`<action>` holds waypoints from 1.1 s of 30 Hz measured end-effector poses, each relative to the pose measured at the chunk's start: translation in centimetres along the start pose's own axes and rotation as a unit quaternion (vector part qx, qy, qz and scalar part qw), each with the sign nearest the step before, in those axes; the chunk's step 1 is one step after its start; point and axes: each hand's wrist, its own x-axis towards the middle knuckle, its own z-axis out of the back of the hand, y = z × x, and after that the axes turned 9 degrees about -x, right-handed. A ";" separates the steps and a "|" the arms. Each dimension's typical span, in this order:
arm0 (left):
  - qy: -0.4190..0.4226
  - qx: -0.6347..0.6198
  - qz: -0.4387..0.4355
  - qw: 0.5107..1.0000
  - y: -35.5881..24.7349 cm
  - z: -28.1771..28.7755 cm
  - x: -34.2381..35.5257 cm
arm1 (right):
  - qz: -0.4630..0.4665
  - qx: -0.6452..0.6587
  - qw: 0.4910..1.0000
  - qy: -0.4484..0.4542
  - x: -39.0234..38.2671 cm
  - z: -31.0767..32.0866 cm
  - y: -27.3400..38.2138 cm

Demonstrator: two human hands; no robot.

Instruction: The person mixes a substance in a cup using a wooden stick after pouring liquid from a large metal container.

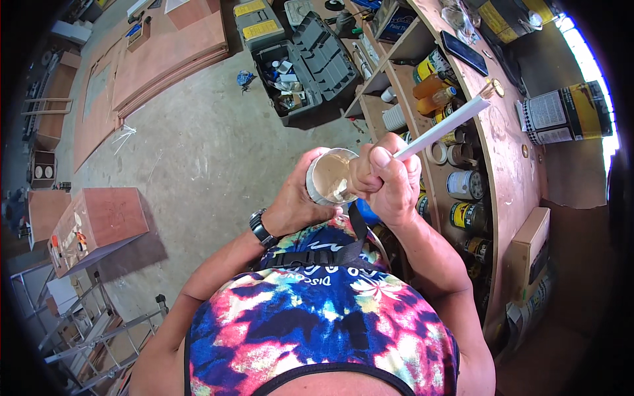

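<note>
While the left hand point(294, 201) cups 1 round white tub point(313, 191), likely steadying it, the right hand point(391, 175) clenches 1 long white stick point(444, 127).

Cup point(310, 183): off-white; liquid point(328, 173) inside: milky beige. Stick point(442, 125): plain white. Tank top point(323, 320): tie-dye blotches of pink, navy, cream (pale palm tree point(375, 288) on front). Watch point(261, 228): black. Bottles point(436, 100), 2: amber orange. Toolbox point(325, 58): dark grey. Large can point(561, 115): yellow, white, black, checkered band. Panels point(168, 66): reddish brown.
</note>
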 end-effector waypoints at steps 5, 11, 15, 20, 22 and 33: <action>0.008 0.049 0.010 0.999 -0.8 -0.1 0.3 | 0.051 -0.106 0.993 -0.007 1.7 -0.3 -0.4; 0.035 0.053 0.028 0.998 -1.4 -0.1 0.3 | 0.097 -0.047 0.994 -0.018 3.5 0.2 -1.4; 0.047 0.050 0.052 0.996 -1.5 -0.1 0.4 | 0.099 0.005 0.995 -0.003 3.7 -1.0 -1.8; 0.026 0.039 0.029 0.998 -1.0 0.1 0.1 | 0.082 0.060 0.995 0.012 2.8 -1.6 -1.3; 0.008 -0.013 0.020 1.000 -0.7 0.2 0.1 | 0.077 0.050 0.995 0.032 2.2 -1.7 -0.5; -0.005 -0.014 -0.002 1.000 -0.6 0.3 0.0 | 0.026 -0.003 0.998 0.048 1.5 0.8 0.0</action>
